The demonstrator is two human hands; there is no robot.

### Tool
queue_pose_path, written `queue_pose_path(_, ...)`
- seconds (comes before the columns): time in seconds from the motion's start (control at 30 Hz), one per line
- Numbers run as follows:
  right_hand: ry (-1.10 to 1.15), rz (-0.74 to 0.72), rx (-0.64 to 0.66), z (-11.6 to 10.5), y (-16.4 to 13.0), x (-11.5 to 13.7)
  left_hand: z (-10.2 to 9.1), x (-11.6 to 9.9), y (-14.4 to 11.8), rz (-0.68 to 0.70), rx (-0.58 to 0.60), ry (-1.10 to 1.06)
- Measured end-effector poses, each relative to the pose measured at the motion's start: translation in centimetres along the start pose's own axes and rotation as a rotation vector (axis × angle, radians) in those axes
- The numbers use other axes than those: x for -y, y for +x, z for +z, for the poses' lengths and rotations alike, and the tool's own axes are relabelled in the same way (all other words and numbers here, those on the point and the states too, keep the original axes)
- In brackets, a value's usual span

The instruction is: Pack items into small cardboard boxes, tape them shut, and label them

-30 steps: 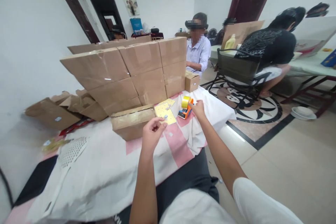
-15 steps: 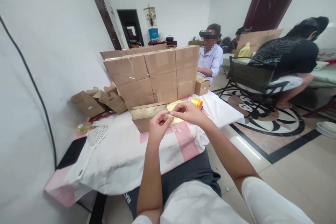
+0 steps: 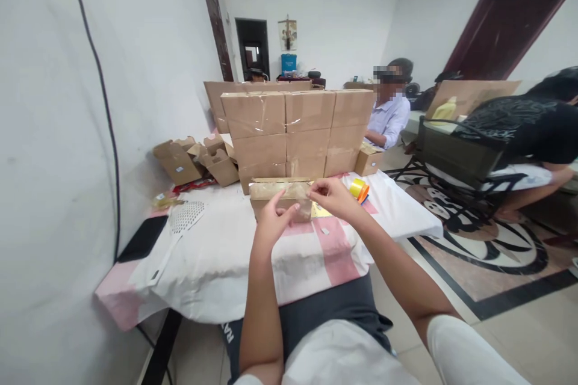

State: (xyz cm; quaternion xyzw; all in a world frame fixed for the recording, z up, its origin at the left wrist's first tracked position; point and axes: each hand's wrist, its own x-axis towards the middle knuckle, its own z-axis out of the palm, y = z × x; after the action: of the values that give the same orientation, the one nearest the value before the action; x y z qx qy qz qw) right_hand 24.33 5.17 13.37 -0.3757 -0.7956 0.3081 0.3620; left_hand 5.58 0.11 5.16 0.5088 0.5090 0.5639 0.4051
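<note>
A small cardboard box [image 3: 259,201] with shiny clear tape along its upper part sits on the table in front of me. Before its front side is my left hand [image 3: 274,216], thumb and fingers apart, with nothing seen in it. My right hand [image 3: 332,197] is at the box's right end, thumb and fingertips pinched together; whatever lies between them is too small to make out. Behind and below the right hand lies a yellow sheet [image 3: 320,212]. A roll of yellow and orange tape [image 3: 359,189] rests to its right. A small whitish scrap [image 3: 325,231] lies nearer me.
Stacked cardboard boxes [image 3: 307,138] form a wall behind the small box. Opened cartons [image 3: 178,160] lean at the left, near a black flat object [image 3: 143,239] and a perforated white sheet [image 3: 187,216]. A person in a light shirt [image 3: 389,120] sits beyond; another sits at right.
My hands were close together at the fingertips and are now apart. The left hand has opened beside the box, while the right stays pinched. The view has turned a little to the left.
</note>
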Motion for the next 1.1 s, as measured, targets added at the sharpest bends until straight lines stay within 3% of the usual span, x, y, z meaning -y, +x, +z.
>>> queue_pose_path(0.07, 0.031, 0.016, -0.038, 0.4, 1.6, 0.2, -1.3, 1.5, 0.5, 0.015, -0.133, 0.097)
queue_pose_path(0.2, 0.075, 0.048, 0.043, 1.9, 6.0, 0.5, -3.4, 4.7, 2.8, 0.264, -0.471, 0.398)
queue_pose_path(0.3, 0.106, 0.039, 0.134, 4.0, 9.6, 0.3, -5.2, 6.7, 6.1, 0.371, -0.578, 0.530)
queue_pose_path(0.43, 0.159, 0.062, 0.235, 7.6, 13.7, -0.7, -8.0, 8.9, 10.6, 0.404, -0.518, 0.439)
queue_pose_path(0.6, 0.173, 0.093, 0.272, 11.6, 16.9, -2.9, -9.8, 11.3, 13.4, 0.256, -0.379, 0.312)
queue_pose_path(0.8, 0.024, 0.148, 0.204, 14.3, 18.2, -6.2, -9.5, 13.5, 13.8, 0.228, -0.424, 0.167)
queue_pose_path(1.0, -0.076, 0.131, 0.185, 14.6, 18.3, -7.1, -8.9, 14.5, 13.1, 0.226, -0.414, 0.108)
queue_pose_path(1.1, -0.129, 0.134, 0.169, 14.8, 18.3, -7.1, -8.6, 14.5, 12.0, 0.285, -0.463, 0.093)
